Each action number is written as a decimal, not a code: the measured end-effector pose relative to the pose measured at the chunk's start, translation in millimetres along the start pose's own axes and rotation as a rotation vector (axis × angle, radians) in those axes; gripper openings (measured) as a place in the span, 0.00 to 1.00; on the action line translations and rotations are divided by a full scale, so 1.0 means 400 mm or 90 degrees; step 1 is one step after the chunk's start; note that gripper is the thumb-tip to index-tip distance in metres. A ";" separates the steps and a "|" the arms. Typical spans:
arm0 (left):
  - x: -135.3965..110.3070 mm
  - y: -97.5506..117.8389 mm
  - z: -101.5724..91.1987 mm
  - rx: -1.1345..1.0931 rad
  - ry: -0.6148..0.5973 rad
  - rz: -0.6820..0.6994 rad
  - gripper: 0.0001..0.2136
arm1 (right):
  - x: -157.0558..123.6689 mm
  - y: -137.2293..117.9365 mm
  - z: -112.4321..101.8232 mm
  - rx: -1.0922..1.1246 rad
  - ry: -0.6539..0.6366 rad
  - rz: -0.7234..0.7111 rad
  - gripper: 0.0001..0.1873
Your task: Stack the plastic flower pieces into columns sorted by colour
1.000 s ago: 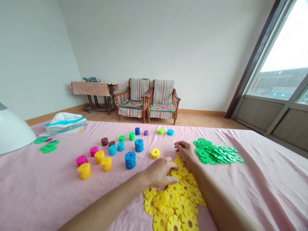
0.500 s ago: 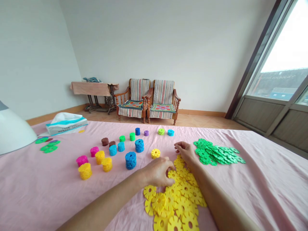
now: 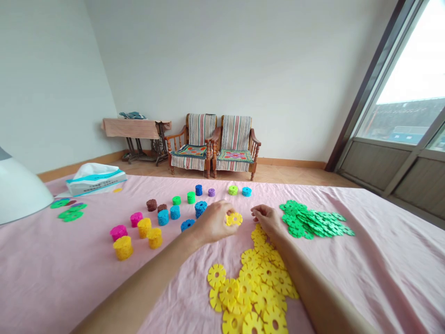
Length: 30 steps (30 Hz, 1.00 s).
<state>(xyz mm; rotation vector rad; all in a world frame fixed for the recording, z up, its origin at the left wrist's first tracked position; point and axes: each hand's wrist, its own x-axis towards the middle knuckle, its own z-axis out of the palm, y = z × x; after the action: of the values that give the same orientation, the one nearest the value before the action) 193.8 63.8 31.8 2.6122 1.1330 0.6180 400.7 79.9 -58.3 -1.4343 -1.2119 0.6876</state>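
Note:
My left hand (image 3: 212, 223) is raised over the pink cloth, pinching a yellow notched disc (image 3: 235, 218) between thumb and fingers, right where a short yellow stack stood; the stack itself is hidden behind the hand. My right hand (image 3: 267, 220) rests at the far end of the loose yellow disc pile (image 3: 255, 287), fingers curled together; I cannot make out anything in them. A heap of green discs (image 3: 314, 223) lies just right of it. Blue stacks (image 3: 200, 208) stand left of my left hand.
Stacks of yellow (image 3: 122, 247), pink (image 3: 118, 231), brown (image 3: 151, 204), green (image 3: 190, 197) and purple (image 3: 211, 192) discs dot the cloth. A tissue pack (image 3: 95, 179) and loose green discs (image 3: 71, 214) lie far left, beside a white lamp shade (image 3: 19, 190). Two wooden chairs (image 3: 213, 144) stand beyond.
My left hand lifted from the near yellow pile and moved forward with one yellow disc to the small yellow stack. My right hand has stayed put.

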 end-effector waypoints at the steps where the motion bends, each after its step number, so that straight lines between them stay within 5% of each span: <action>1: 0.005 -0.014 -0.007 0.010 0.015 -0.015 0.11 | -0.001 -0.001 0.000 0.001 -0.001 0.000 0.10; 7: 0.008 -0.065 0.016 0.069 0.037 -0.070 0.08 | -0.004 -0.006 0.002 -0.002 -0.002 -0.001 0.10; 14: 0.002 -0.068 0.051 0.106 0.008 -0.076 0.04 | -0.003 -0.004 0.002 -0.009 -0.005 -0.004 0.10; 30: 0.005 -0.073 0.050 0.122 -0.017 -0.071 0.05 | 0.001 0.008 0.005 -0.040 -0.019 -0.014 0.11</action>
<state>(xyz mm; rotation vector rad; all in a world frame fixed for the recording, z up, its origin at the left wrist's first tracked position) 185.6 84.1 4.0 2.6801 1.3813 0.4712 400.2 81.4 -61.8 -1.4652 -1.2806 0.6641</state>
